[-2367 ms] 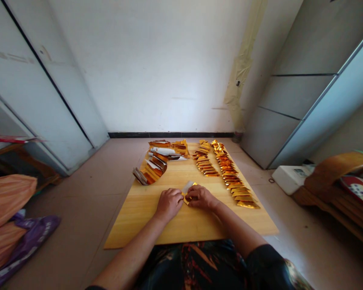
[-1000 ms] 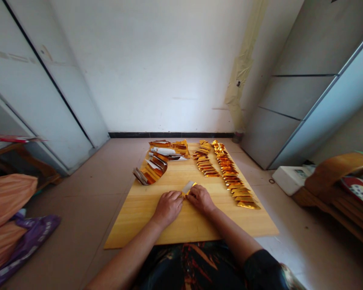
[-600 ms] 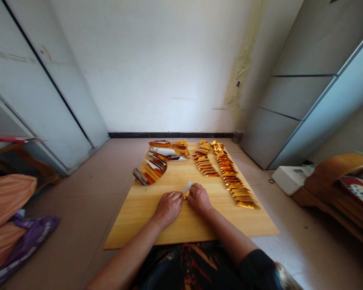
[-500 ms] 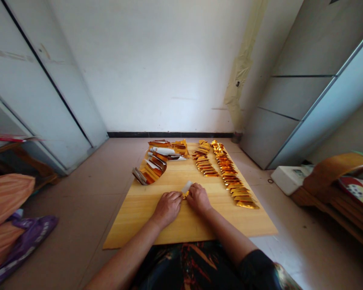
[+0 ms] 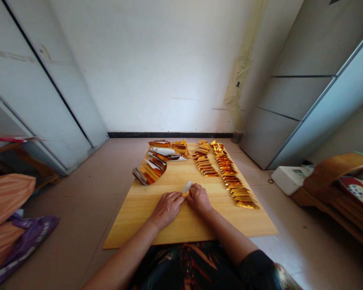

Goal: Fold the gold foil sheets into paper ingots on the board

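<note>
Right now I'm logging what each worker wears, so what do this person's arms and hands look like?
The left hand and right hand are bare: no gloves, and no rings or watch that I can make out. Both forearms are uncovered. A dark sleeve with a reddish pattern starts near the right elbow.

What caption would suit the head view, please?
Both hands, left hand and right hand, pinch gold foil paper on a wooden board.
</note>
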Available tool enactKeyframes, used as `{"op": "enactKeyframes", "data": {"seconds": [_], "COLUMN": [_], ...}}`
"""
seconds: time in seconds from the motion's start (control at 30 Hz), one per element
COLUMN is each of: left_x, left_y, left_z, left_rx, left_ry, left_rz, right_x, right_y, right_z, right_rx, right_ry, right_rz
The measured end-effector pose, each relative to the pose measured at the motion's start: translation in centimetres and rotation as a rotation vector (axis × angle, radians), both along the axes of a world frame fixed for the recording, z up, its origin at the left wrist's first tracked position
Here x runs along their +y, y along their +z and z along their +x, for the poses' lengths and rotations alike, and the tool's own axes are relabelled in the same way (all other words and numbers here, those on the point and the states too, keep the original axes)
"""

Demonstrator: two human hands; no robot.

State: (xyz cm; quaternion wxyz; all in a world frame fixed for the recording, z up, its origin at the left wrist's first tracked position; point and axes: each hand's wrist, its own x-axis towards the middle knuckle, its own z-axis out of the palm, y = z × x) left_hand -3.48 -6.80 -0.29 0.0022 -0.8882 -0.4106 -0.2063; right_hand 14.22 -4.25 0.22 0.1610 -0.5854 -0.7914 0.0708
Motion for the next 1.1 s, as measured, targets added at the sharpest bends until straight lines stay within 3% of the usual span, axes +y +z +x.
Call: {"op": "enactKeyframes", "data": {"seconds": [0.37,0.63,0.93,1.1], "left_x": [-0.1,0.0,0.1,0.1], "left_y": [-0.2,-0.4,-0.3,0.3], "left_z": [0.1,0.1,0.2,0.1], "left_rx": [0.031,0.028,0.026,0.012], "left_ry": [0.02,0.023,0.027,0.019], "left_rz": [0.059,0.053,0.036,0.023], "right_x": [0.3,1.2,1.0,1.3], "right_y": [0.1,0.0,0.4,0.4], "right_z": [0.3,1.4,0.3,1.0], "right_rx": [0.131,0.302,0.237,0.272], "right_ry": [0.006,0.095,-0.022,-0.001], "right_rz": [0.001,-0.093,-0.087,-0.126]}}
